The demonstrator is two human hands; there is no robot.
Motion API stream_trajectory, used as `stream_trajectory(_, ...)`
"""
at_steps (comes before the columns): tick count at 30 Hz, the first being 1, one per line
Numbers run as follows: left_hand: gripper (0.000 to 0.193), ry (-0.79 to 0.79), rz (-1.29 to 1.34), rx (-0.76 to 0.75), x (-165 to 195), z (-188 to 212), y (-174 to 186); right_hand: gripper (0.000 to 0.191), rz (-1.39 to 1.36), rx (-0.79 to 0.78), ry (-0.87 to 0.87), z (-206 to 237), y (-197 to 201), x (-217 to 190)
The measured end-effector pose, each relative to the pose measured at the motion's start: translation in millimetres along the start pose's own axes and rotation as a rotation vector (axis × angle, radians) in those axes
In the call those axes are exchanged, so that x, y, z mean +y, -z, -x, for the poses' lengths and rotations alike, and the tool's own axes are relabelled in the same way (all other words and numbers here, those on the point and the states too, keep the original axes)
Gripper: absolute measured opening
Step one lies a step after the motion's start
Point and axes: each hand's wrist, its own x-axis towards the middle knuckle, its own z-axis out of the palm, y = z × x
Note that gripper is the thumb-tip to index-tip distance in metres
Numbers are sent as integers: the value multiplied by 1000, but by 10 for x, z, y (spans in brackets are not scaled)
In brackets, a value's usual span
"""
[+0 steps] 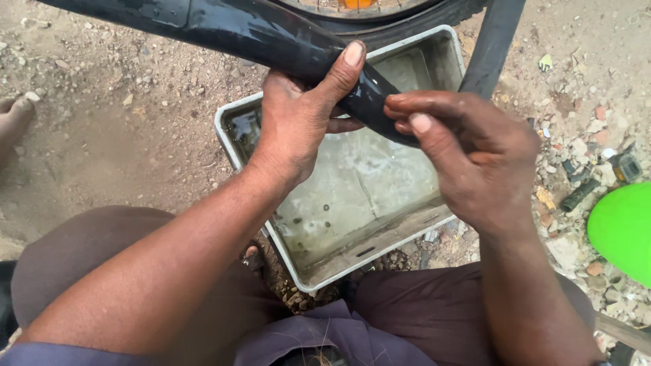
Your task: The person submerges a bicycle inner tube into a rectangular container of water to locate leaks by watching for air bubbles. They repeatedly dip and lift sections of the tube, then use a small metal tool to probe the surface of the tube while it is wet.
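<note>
A wet black rubber inner tube (224, 27) runs from the upper left down to the middle, above a grey rectangular tray (230, 132) holding shallow murky water. My left hand (298, 115) wraps around the tube, thumb laid along its top. My right hand (475, 163) pinches the tube's lower stretch between fingers and thumb, right next to the left hand. Both hands hold the tube just over the water. The tube's far end is hidden behind my right hand.
A bicycle tyre (407, 24) stands at the top edge, behind the tray. A bright green round object (624, 230) lies at the right on gravel and rubble. Someone's bare foot (13, 118) shows at the left edge. My knees flank the tray's near corner.
</note>
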Motion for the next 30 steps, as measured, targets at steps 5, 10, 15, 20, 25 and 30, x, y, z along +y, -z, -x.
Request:
stream_trajectory(5,54,-45,10,45,23,-16,28,13,150,-208,-68,98,101,112)
stream_trajectory(10,53,-42,38,4,61,-17,32,16,294,-707,-342,447,-462,1111)
stream_trajectory(15,54,-21,79,-14,102,-5,67,17,447,-927,-433,618,-720,1872)
stream_trajectory(20,54,-22,51,0,100,-16,106,19,81,-923,-602,303,-235,1113)
stream_trajectory(25,55,-19,20,10,63,-20,61,16,5,-298,-50,7,35,235)
stream_trajectory(30,53,-23,32,55,82,0,67,13,-95,-4,34,-153,45,-149)
